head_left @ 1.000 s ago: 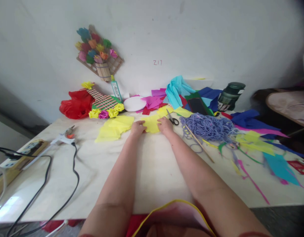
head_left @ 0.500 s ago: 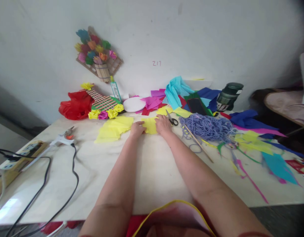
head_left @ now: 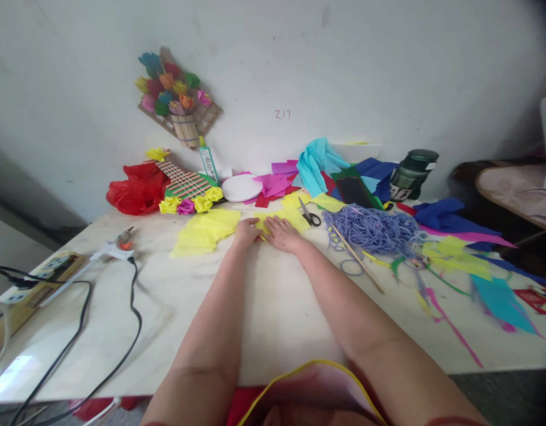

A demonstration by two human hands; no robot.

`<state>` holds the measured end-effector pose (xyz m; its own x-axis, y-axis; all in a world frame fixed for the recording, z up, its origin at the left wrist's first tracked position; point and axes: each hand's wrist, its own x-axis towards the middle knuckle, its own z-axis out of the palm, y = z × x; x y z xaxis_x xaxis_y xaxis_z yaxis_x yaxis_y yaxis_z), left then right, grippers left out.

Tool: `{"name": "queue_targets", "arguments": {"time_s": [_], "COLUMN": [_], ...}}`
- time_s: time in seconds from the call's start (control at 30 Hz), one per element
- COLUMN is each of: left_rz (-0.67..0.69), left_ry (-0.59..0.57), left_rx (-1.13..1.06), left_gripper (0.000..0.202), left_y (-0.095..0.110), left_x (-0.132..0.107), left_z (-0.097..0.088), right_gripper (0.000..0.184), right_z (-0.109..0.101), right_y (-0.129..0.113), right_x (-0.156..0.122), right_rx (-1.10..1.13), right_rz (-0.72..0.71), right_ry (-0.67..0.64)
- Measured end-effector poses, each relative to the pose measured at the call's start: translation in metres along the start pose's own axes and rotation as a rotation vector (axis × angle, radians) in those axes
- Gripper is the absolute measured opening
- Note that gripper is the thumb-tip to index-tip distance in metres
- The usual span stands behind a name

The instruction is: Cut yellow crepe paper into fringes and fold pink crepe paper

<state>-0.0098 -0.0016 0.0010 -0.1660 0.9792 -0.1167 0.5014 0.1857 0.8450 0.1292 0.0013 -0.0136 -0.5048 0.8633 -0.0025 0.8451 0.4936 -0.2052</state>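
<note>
Resting flat with its fingers spread, the right hand point(head_left: 281, 235) covers much of a small, thin yellow paper piece point(head_left: 262, 216) on the pale, smooth-topped desk point(head_left: 277, 319), seemingly to keep it level. The left hand point(head_left: 248, 232) bends at the paper's left edge, perhaps to stop it sliding; from where I stand, I cannot tell whether its curled fingers pinch anything. Black-handled metal scissors point(head_left: 315, 219) lie just right of the right hand, conveniently near, I'd judge. A wider, creased yellow sheet point(head_left: 206, 231) lies just left of the left hand. Farther right spreads a tangled heap of lavender yarn point(head_left: 374, 228); crumpled light-blue paper point(head_left: 319, 164) sits near the back, perhaps to leave elbow room.
</note>
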Motion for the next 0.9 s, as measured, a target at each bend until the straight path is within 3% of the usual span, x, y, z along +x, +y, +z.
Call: {"name": "queue_targets", "arguments": {"time_s": [0.43,0.57,0.9], "left_rz": [0.003,-0.008,0.042], "left_ry": [0.062,0.053,0.198], "left_rx": [-0.129,-0.122,0.123], "left_gripper": [0.084,0.079,0.06], "left_y": [-0.005,-0.005,-0.01], "left_x": [0.004,0.006,0.016], "left_z": [0.003,0.004,0.01], "right_gripper": [0.057,0.058,0.062], "right_z": [-0.006,-0.007,-0.007], "right_y": [-0.005,-0.005,-0.005], "right_x": [-0.004,-0.004,-0.004], "right_rx": [-0.03,-0.015,-0.01], "right_rz": [0.007,0.005,0.007], "right_ry": [-0.044,-0.047,-0.05]}}
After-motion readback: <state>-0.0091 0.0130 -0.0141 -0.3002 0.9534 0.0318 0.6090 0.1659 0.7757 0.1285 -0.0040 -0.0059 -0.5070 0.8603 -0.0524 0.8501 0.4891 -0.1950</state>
